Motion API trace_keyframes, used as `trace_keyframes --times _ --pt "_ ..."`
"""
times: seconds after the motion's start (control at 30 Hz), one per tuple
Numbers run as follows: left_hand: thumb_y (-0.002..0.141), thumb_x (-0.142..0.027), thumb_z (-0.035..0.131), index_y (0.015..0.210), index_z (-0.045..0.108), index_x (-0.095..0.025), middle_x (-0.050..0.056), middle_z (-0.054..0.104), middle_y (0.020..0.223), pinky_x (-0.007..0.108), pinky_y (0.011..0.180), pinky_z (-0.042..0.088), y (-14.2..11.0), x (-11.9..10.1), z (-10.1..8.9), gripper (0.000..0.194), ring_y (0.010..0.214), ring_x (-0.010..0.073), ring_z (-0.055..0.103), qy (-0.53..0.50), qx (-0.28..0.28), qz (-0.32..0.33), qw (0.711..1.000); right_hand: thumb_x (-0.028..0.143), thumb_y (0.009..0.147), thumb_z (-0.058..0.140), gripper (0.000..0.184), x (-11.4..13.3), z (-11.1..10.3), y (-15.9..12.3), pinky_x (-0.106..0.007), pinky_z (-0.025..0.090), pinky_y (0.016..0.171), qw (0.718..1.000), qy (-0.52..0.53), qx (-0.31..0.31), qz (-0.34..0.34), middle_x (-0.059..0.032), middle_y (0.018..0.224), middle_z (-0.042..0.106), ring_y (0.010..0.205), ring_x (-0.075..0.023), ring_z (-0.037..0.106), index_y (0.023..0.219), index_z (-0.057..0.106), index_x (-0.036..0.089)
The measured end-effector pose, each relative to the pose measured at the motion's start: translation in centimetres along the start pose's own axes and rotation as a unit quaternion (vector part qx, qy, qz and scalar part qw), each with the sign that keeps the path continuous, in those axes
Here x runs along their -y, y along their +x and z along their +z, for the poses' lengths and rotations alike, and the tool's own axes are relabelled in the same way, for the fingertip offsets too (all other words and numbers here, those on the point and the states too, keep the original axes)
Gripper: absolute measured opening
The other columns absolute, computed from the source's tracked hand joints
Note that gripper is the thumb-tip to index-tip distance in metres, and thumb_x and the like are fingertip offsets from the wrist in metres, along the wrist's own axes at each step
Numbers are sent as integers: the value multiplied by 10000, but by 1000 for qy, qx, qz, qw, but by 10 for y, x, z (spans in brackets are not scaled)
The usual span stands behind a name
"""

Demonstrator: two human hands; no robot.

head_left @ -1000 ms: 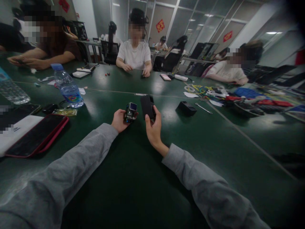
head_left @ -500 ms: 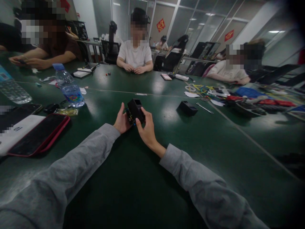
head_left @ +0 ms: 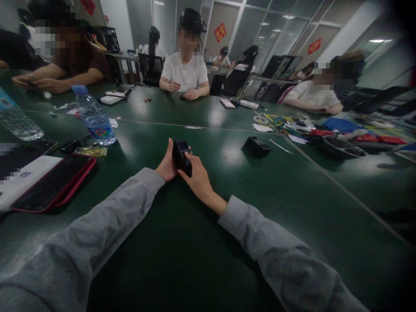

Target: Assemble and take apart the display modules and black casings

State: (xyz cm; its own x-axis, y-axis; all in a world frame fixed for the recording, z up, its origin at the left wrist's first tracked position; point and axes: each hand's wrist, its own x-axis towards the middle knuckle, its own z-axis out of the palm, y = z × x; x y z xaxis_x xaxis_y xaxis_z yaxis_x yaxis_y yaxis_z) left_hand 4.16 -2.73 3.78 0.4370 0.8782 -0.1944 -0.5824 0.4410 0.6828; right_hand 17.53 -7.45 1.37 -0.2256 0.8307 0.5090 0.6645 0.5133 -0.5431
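Small black boxy case (head_left: 181, 161), seemingly hard plastic, with dark squarish screen (head_left: 183, 147) in upper face, held between both hands over smooth dark-green tabletop (head_left: 208, 242). Case cradled in left hand (head_left: 166, 166), thumb raised beside edge; near end gripped by right hand (head_left: 199, 177), fingers curled narrow. Likely light, stiff, slightly slippery; screen judged fragile, so case best gripped by side walls. Screen's fit too blurred to tell. Angular matte-black block (head_left: 257, 147) and slim shiny metal wrench (head_left: 280, 146) laid rightward, apart from hands.
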Motion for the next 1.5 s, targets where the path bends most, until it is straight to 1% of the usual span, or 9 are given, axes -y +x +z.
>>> trace_keyframes --times 0.13,0.43,0.53,0.67,1.13,1.23,1.37,1.43,1.5 --pt "820 -795 323 1267 591 -177 113 670 1200 391 1062 411 4 4 1 808 1132 255 614 1 -21 4 1000 215 892 569 555 5 -2 -1 -483 566 841 998 -66 7 -6 -125 1240 482 1094 -293 563 1406 362 255" --pt "828 -782 334 1343 528 -198 114 586 1340 434 1090 388 4 2 -1 803 1201 263 571 -12 13 17 1000 327 931 541 554 7 -2 -3 -482 580 808 995 -99 5 -31 -162 1280 460 1164 -330 524 1432 324 235" --pt "839 -772 323 1338 533 -183 121 582 1345 432 1093 385 4 2 -1 801 1212 263 563 -8 15 18 1000 383 944 516 555 7 0 -4 -502 561 866 995 -88 -9 -48 -159 1254 483 1188 -325 506 1431 306 221" --pt "848 -766 310 1345 531 -178 124 582 1348 425 1106 368 4 2 0 801 1238 260 545 -8 17 17 1000 359 945 504 534 6 0 -4 -485 550 899 995 -78 -16 -61 -154 1237 495 1187 -305 503 1414 307 194" --pt "854 -769 277 1337 543 -198 123 637 1270 459 1087 372 7 2 -3 794 1187 277 584 -50 20 7 999 310 950 474 574 10 -1 -4 -485 539 929 998 -40 -14 -38 -146 1335 480 1211 -289 520 1456 224 205" --pt "847 -780 258 1335 542 -183 135 668 1207 462 1052 404 9 0 -8 822 1144 291 610 -65 11 -6 998 327 966 458 581 10 -12 0 -451 497 1001 996 -16 -71 -58 -142 1367 461 1267 -263 474 1476 213 196" --pt "860 -763 265 1333 527 -190 131 664 1216 459 989 456 8 -1 -12 788 1122 283 623 -84 -4 17 996 357 980 428 538 -6 -31 11 -497 411 1075 973 -14 -218 -67 -118 1387 430 1291 -247 438 1472 244 240" --pt "866 -753 281 1330 522 -192 125 642 1256 455 974 468 7 -2 -10 767 1128 273 620 -82 4 29 996 370 986 407 523 -15 -36 14 -529 404 1067 968 -24 -246 -42 -120 1374 435 1286 -259 439 1470 252 251" --pt "865 -755 281 1332 518 -182 129 625 1281 450 971 472 5 -2 -8 777 1135 269 616 -73 4 30 997 377 989 389 508 -21 -36 14 -546 417 1047 971 -30 -234 -27 -130 1358 448 1277 -271 448 1465 267 247"
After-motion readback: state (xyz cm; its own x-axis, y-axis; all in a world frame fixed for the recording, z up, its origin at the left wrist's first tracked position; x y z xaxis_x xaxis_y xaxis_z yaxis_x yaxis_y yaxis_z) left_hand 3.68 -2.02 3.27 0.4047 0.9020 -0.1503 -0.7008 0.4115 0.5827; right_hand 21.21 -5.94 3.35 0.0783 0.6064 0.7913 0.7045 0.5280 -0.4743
